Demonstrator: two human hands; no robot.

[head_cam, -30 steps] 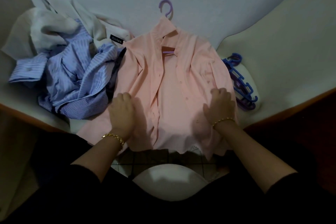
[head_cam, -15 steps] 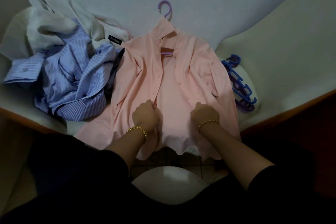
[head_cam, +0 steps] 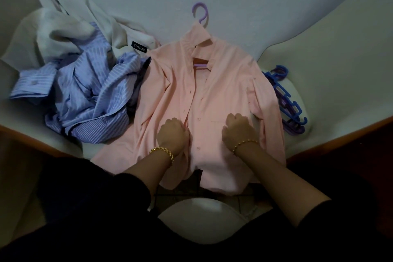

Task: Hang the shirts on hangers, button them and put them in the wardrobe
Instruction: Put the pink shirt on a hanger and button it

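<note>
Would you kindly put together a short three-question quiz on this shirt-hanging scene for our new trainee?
1. True or false: the pink shirt already has the purple hanger inside it.
2. Where do the spare blue hangers lie? A) beside the shirt, on the person's right B) on the shirt's collar C) in the person's lap
3. Fill in: the left hand and the right hand are on the shirt's ____ half (upper or lower).
Key: 1 true; 2 A; 3 lower.
</note>
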